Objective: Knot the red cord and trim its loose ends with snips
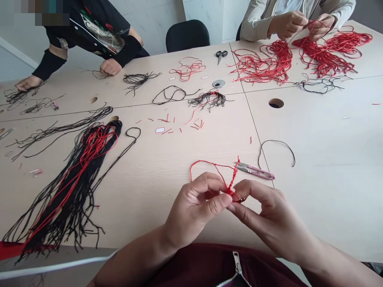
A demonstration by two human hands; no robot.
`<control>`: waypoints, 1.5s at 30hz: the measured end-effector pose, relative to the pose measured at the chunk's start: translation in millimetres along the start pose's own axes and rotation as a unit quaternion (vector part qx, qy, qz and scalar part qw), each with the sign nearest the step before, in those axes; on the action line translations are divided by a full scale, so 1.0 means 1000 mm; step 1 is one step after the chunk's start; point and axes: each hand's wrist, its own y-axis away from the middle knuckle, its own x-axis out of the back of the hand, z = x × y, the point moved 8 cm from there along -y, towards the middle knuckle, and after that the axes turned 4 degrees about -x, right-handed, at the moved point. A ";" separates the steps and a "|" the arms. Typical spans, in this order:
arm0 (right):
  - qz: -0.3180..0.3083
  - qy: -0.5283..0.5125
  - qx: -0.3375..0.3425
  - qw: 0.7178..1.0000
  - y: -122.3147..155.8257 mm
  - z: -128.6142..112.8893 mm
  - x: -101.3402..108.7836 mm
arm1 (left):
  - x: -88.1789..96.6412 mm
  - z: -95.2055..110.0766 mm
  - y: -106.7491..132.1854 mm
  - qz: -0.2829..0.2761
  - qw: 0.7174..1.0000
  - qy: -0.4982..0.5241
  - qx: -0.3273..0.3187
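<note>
My left hand [194, 207] and my right hand [266, 211] meet above the pale wooden table [317, 191], their fingertips pinching a short twisted section of red cord [231, 182]. A thin loop of the same cord [206, 162] arcs out to the left of my fingers. Part of the knot is hidden by my fingers. Just beyond my right hand lie pink-handled thread snips [255, 171], not touching it, and a loose black cord [277, 150]. A large bundle of black and red cords [68, 187] spreads out on the left.
A co-worker's hands [302, 26] work among red cords at the top right. Another person's hands [110, 67] rest on the far left edge. Black scissors [222, 56], red cord offcuts [170, 123], black cord tangles [209, 99] and round table holes [275, 103] lie farther off.
</note>
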 end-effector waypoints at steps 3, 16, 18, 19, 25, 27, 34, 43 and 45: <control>0.035 0.095 0.063 0.993 0.002 -0.007 0.001 | 0.001 0.000 0.000 0.019 0.999 0.024 0.008; -0.020 -0.174 -0.081 0.981 -0.003 0.013 0.003 | -0.011 -0.018 0.006 -0.045 0.970 0.170 0.167; -0.027 -0.241 -0.107 0.964 -0.004 0.017 0.001 | -0.012 -0.016 0.004 -0.046 0.963 0.206 0.170; -0.032 -0.268 -0.116 0.956 -0.003 0.018 0.000 | -0.012 -0.015 0.004 -0.045 0.962 0.213 0.166; -0.062 -0.306 -0.165 0.936 0.000 0.027 -0.007 | -0.010 -0.017 0.005 -0.040 0.965 0.200 0.167; -0.060 -0.304 -0.167 0.936 0.000 0.027 -0.007 | -0.009 -0.017 0.005 -0.039 0.969 0.176 0.168; -0.037 -0.310 -0.159 0.937 -0.003 0.022 -0.005 | -0.011 -0.019 0.008 -0.059 0.973 0.112 0.191; -0.043 -0.253 -0.172 0.951 -0.003 0.022 -0.008 | -0.010 -0.013 0.006 -0.055 0.985 0.092 0.137; -0.050 -0.259 -0.184 0.947 -0.002 0.023 -0.010 | -0.009 -0.013 0.005 -0.046 0.987 0.087 0.125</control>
